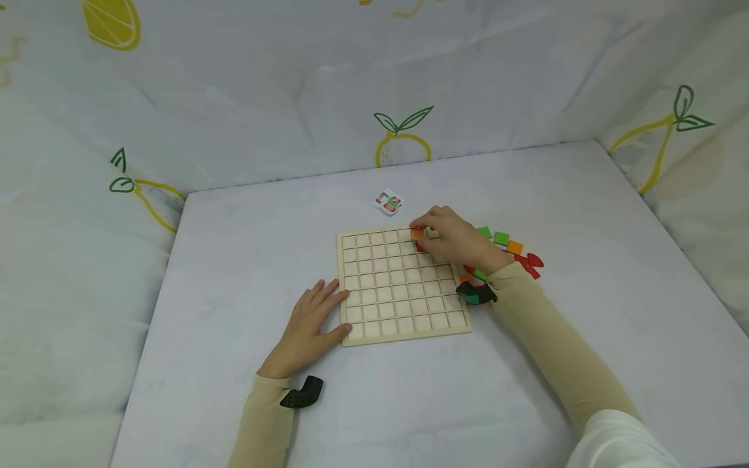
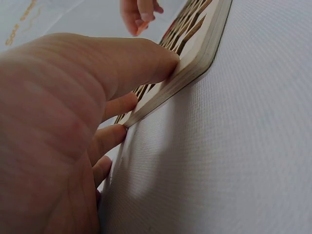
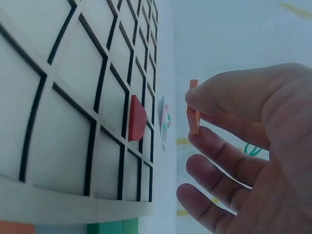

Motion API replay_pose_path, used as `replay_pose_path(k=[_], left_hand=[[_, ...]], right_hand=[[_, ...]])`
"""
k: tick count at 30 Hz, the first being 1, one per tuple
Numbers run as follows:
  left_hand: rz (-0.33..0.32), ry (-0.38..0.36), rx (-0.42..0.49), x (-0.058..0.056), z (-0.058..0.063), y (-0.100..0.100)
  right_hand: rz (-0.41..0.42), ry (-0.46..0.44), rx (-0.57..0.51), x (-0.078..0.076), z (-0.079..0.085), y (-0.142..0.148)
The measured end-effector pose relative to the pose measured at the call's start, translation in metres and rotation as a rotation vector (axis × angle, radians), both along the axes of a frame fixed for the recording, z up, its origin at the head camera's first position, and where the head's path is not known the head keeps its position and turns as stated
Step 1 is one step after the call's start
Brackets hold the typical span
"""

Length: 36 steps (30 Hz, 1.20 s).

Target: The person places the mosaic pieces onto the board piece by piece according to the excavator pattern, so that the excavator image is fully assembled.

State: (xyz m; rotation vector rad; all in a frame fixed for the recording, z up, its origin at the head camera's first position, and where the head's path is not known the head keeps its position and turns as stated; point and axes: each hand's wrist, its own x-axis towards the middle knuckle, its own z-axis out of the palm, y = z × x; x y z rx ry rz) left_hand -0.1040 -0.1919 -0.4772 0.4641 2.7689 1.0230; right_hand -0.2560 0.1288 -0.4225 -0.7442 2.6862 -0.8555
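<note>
A wooden grid board (image 1: 404, 286) lies flat on the table. My left hand (image 1: 307, 328) rests at its left edge with fingers spread. In the left wrist view the thumb (image 2: 146, 63) presses on the rim near a corner, and other fingertips touch the side. Over the board's far edge, my right hand (image 1: 453, 239) pinches an orange tile (image 3: 193, 108) between thumb and fingertips. A red tile (image 3: 137, 119) sits in a grid cell just below it, partly hidden by the hand in the head view.
Right of the board lie several loose tiles, among them a green one (image 1: 501, 238), an orange one (image 1: 515, 247) and a red one (image 1: 535, 260); my right forearm hides some. Behind the board is a small printed card (image 1: 388, 202). A fabric backdrop rises beyond the table.
</note>
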Motion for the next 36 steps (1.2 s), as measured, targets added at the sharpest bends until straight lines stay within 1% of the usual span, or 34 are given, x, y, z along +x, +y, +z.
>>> replay_pose_path(k=[8,11,16,22,36], left_hand=[[0.000,-0.005,0.008,0.000,0.000,0.000],[0.001,-0.006,0.003,0.000,0.000,-0.001],[0.000,-0.003,0.001,0.000,-0.001,-0.001],[0.002,-0.010,0.004,0.000,-0.001,-0.001],[0.004,0.004,-0.001,0.000,-0.001,0.000]], right_hand=[[0.076,0.043,0.042,-0.004,-0.010,-0.010],[0.088,0.050,0.059,-0.005,-0.014,-0.012],[0.111,0.090,0.087,-0.003,-0.018,-0.015],[0.116,0.128,0.127,0.000,-0.018,-0.018],[0.126,0.106,0.178,0.001,-0.015,-0.019]])
